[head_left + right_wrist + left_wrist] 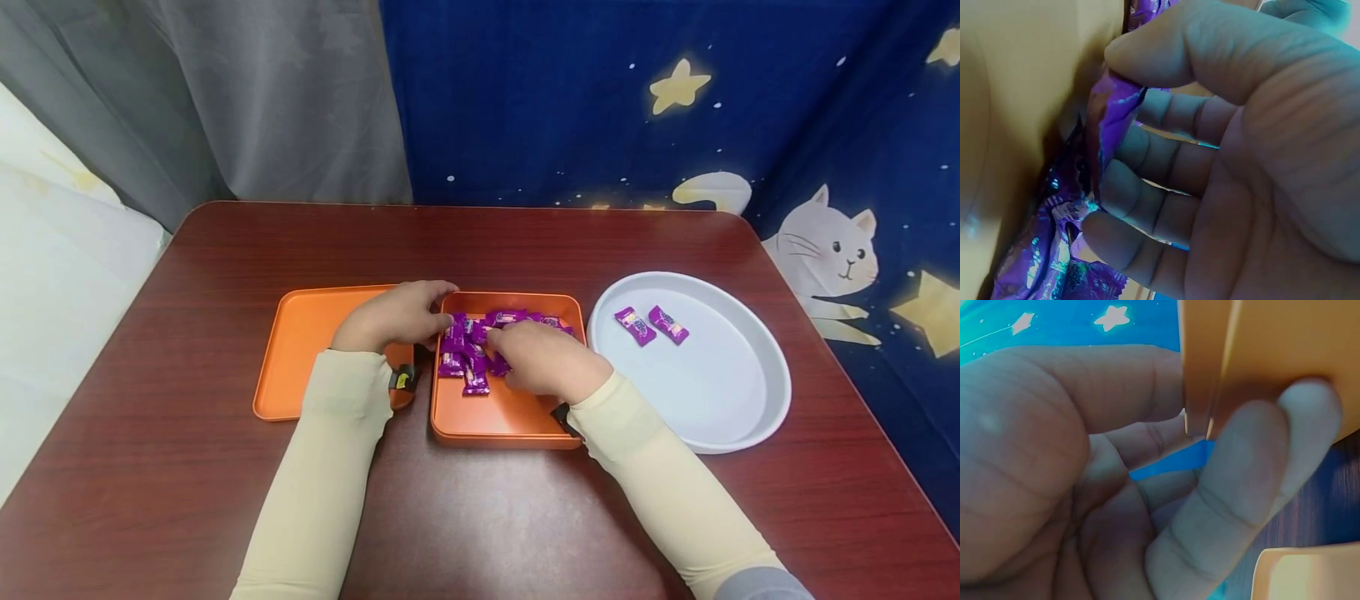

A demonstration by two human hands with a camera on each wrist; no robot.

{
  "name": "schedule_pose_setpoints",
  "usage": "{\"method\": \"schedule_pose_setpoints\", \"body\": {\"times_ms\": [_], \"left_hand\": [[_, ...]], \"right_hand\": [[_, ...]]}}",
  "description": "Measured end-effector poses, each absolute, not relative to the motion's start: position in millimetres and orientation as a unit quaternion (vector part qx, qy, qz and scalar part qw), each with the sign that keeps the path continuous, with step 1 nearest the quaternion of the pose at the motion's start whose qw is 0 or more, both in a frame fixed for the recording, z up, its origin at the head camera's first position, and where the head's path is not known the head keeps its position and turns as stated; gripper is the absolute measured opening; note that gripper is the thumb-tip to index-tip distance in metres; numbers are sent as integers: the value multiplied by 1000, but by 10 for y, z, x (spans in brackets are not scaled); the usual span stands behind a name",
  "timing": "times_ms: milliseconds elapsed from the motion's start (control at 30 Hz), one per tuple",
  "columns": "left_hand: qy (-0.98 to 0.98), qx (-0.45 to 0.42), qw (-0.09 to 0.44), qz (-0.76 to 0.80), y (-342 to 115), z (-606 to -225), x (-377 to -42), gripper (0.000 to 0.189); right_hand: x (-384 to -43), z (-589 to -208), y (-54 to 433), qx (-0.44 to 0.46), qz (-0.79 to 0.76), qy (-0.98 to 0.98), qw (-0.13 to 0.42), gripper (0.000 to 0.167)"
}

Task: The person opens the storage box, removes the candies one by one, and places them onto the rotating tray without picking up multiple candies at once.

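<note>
An orange rectangular box (502, 417) holds a heap of purple-wrapped candies (476, 360) toward its back. My left hand (395, 317) grips the box's left wall, and the left wrist view shows thumb and fingers on either side of the orange wall (1260, 350). My right hand (553, 360) reaches down into the box among the wrappers. Up close in the right wrist view, its thumb and fingers pinch one purple candy (1109, 112), with other wrapped candies (1029, 256) lying right below the fingertips.
To the right of the box stands a round white tray (712, 367) with two purple candies (651, 326) near its left side. A flat orange lid (296, 358) lies on the left, partly under my left forearm. Curtains hang behind the brown table (450, 517).
</note>
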State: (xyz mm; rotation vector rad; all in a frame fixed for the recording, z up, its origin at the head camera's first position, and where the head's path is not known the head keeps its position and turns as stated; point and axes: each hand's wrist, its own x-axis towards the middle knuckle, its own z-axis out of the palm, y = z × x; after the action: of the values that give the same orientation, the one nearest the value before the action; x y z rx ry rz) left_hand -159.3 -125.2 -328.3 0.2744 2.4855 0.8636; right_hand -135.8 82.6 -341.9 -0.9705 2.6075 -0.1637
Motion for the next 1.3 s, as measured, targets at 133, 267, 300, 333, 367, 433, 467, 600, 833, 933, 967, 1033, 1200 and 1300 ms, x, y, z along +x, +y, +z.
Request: {"method": "schedule_pose_setpoints", "body": {"times_ms": [133,267,300,333,367,433,467,600,833,933,967,1033,1200,1300], "left_hand": [[910,99,246,319,-1248,-3287,-1591,50],[910,98,247,319,-1247,-3293,-1588,51],[910,98,247,319,-1249,-3294,-1587,51],[910,98,247,318,-1250,-3294,-1587,51],[910,98,247,318,-1250,-3294,-1587,51],[910,98,246,319,-1252,-3295,-1588,51],[910,98,246,320,-1252,-3295,-1589,51],[909,98,247,322,-1250,-3296,-1591,51],[909,99,247,320,-1250,-3287,-1593,51],[909,98,247,321,-1252,-3285,-1597,52],[908,98,247,322,-1255,-3286,-1597,52],[908,97,248,324,-1254,-3283,-1594,52],[907,96,248,327,-1255,-3282,-1592,52],[906,96,247,330,-1252,-3281,-1592,52]], "right_hand": [[-1360,-3374,862,-333,-58,924,179,17],[-1368,-3327,910,-329,-61,926,175,22],[-1371,-3318,921,-329,-64,926,173,25],[-1374,-3312,930,-331,-65,926,171,27],[-1376,-3307,939,-333,-67,925,171,30],[-1380,-3298,952,-335,-72,924,169,33],[-1380,-3294,957,-336,-75,924,169,34],[-1378,-3283,976,-335,-81,924,168,36],[-1391,-3245,1011,-336,-83,925,159,36],[-1403,-3221,1028,-338,-85,924,160,30],[-1406,-3211,1034,-337,-87,924,161,27],[-1408,-3194,1048,-334,-91,924,162,24],[-1386,-3141,1071,-335,-96,925,152,25],[-1363,-3111,1080,-339,-93,925,144,30]]}}
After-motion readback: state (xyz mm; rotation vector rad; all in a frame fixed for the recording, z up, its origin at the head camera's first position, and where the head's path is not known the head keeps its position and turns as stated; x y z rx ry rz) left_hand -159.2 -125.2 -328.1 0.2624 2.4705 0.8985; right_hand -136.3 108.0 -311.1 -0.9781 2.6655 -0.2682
